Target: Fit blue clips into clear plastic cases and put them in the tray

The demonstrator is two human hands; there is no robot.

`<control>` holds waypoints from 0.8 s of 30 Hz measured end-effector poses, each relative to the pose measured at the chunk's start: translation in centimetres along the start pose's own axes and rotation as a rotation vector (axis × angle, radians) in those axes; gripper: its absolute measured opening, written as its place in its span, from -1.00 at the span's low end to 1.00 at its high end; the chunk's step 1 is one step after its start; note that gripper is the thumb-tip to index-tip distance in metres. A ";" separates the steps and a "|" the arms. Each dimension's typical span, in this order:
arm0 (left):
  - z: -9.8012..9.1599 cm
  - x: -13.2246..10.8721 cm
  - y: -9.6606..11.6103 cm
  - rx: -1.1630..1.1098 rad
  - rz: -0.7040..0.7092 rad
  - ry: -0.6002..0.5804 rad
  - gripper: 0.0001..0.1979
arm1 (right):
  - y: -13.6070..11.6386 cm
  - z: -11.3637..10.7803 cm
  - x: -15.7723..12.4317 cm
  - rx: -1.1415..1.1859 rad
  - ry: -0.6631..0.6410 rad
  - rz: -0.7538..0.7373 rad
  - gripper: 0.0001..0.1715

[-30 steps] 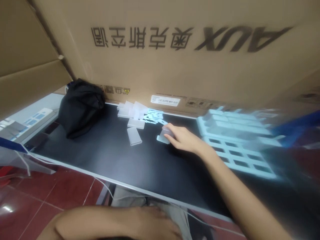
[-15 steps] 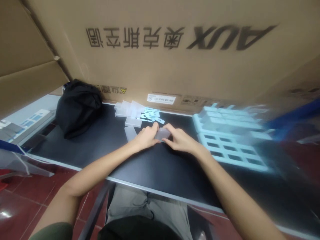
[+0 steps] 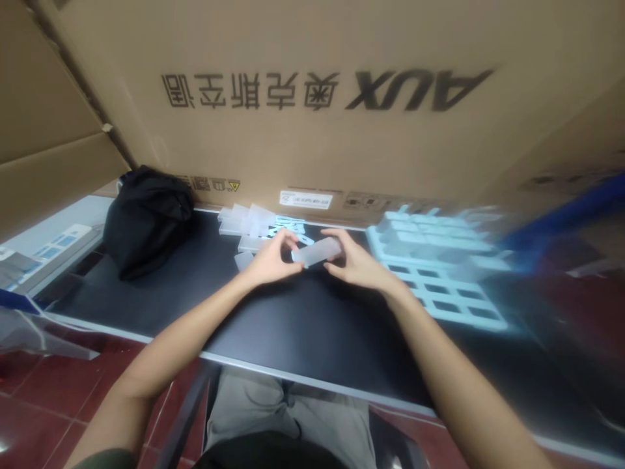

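Between my hands is a small frosted, see-through plastic box (image 3: pixel 317 253), tilted with its right end higher and pale blue at its left end. My left hand (image 3: pixel 273 257) has its thumb and fingers closed about that left end. The box's right end sits between the thumb and fingers of my right hand (image 3: pixel 359 260). Just beyond my left hand, several similar frosted boxes (image 3: pixel 241 221) lie in a loose group, touching a small heap of light blue plastic pieces (image 3: pixel 293 225).
A light blue rack (image 3: pixel 449 303) with rectangular openings stands on the right, blocks filling its far rows. A black cloth bag (image 3: pixel 146 221) lies at the left of the black tabletop (image 3: pixel 312 326). Behind rises a large cardboard carton (image 3: pixel 273 143); a white printed box (image 3: pixel 53 254) is far left.
My hands have moved apart, and the box between them now shows more of its length and is tilted. The whole view has shifted slightly.
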State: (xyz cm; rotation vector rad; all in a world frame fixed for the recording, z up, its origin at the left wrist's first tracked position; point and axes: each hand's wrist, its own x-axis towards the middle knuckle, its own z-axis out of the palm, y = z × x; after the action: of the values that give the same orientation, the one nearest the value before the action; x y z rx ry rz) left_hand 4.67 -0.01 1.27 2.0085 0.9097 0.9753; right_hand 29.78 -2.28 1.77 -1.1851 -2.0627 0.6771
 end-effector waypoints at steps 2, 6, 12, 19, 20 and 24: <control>-0.6 0.2 0.0 -0.185 0.045 0.147 -0.54 | 1.1 -0.3 1.4 -0.058 0.071 -0.001 -0.36; -0.9 0.0 0.4 -0.335 0.180 0.248 -0.56 | 1.9 1.3 4.9 -0.261 0.083 -0.060 -0.77; 1.9 -2.5 0.3 -0.323 0.290 0.073 -0.58 | -0.5 4.3 8.1 -0.513 -0.172 -0.147 -0.81; 4.3 -4.2 0.0 -0.385 0.264 -0.198 -0.56 | -1.6 4.9 9.2 -0.633 -0.289 -0.101 -0.83; 4.4 -4.2 0.0 -0.398 0.256 -0.215 -0.55 | -1.5 5.0 9.3 -0.636 -0.301 -0.096 -0.83; 4.5 -4.2 -0.2 -0.445 0.198 -0.251 -0.54 | -1.5 5.1 9.5 -0.639 -0.326 -0.060 -0.82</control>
State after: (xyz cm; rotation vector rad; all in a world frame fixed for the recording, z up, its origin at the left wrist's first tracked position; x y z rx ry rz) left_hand 6.42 -4.66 -2.38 1.8011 0.3257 0.9092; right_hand 21.56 4.85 2.17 -1.4083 -2.6963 0.1774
